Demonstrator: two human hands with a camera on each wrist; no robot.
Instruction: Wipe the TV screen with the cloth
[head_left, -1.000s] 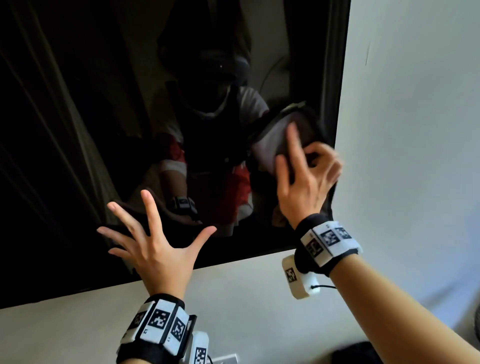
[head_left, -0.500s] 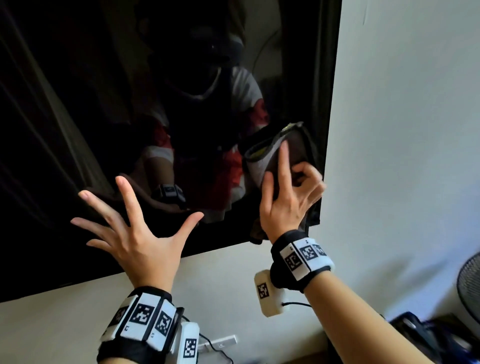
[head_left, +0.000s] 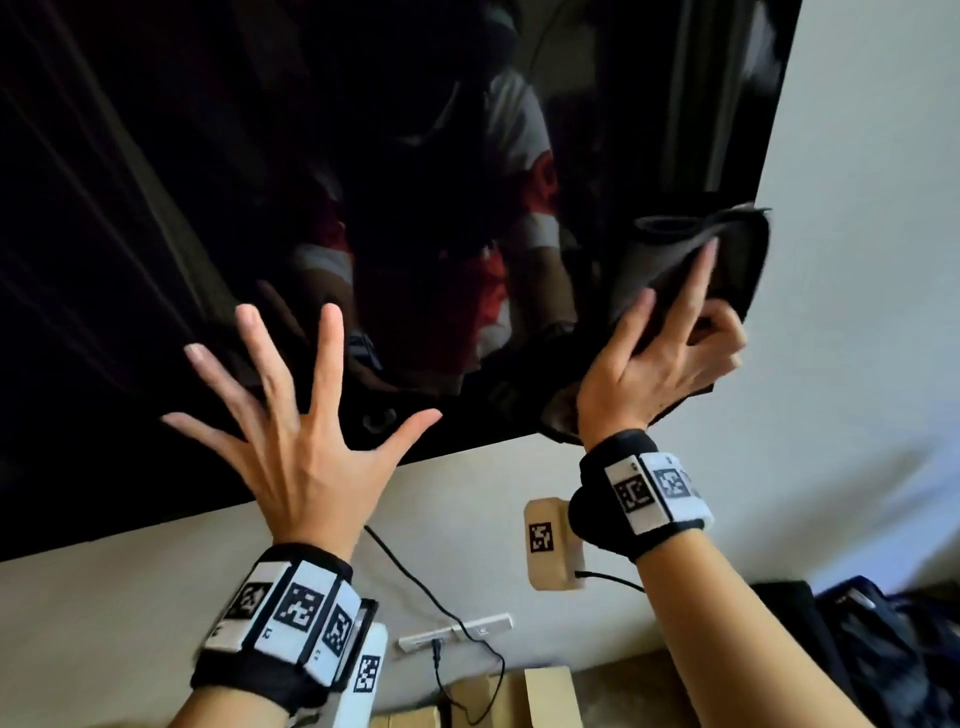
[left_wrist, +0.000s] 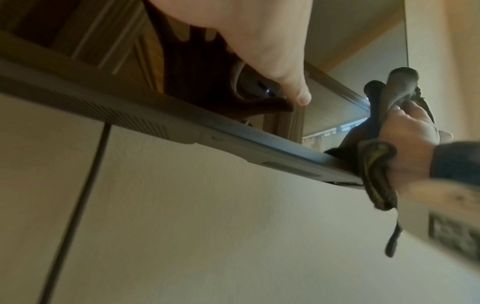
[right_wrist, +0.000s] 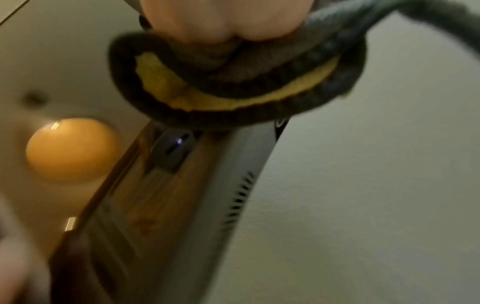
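White painted wall (head_left: 857, 260) is seen behind and around a large, flat, black-framed TV screen (head_left: 260, 182), whose dark glass is filled with dim reflections. The right hand (head_left: 660, 364) is raised at the screen's lower right corner, where a dark grey folded cloth with a yellow inner layer (head_left: 727, 260) is gripped. Two fingers (head_left: 696, 291) are stretched upward along the cloth, which lies flat against the glass beneath them, while the other fingers are curled round its bunched lower part. Part of the cloth is seen past the screen's right edge, over the wall. In the left wrist view a thin strand of the cloth (left_wrist: 393, 242) hangs below the screen's bottom edge. In the right wrist view the yellow layer is shown between dark folds just under the palm, though that picture is blurred.

The left hand (head_left: 306, 447) is held open to the left of the right hand, near the screen's bottom edge, with all five fingers spread wide and straight. Nothing is held in it. Whether its fingertips touch the glass cannot be told from the head view; in the left wrist view the thumb (left_wrist: 298, 92) is seen close to the glass.

Black bands with white coded tags are worn on both wrists. Below the screen a black cable (head_left: 415, 587) runs down the wall past a white wall-mounted strip (head_left: 457, 629). Lower still, light brown cardboard boxes (head_left: 519, 696) are seen, and dark bags (head_left: 857, 649) lie below the right forearm.
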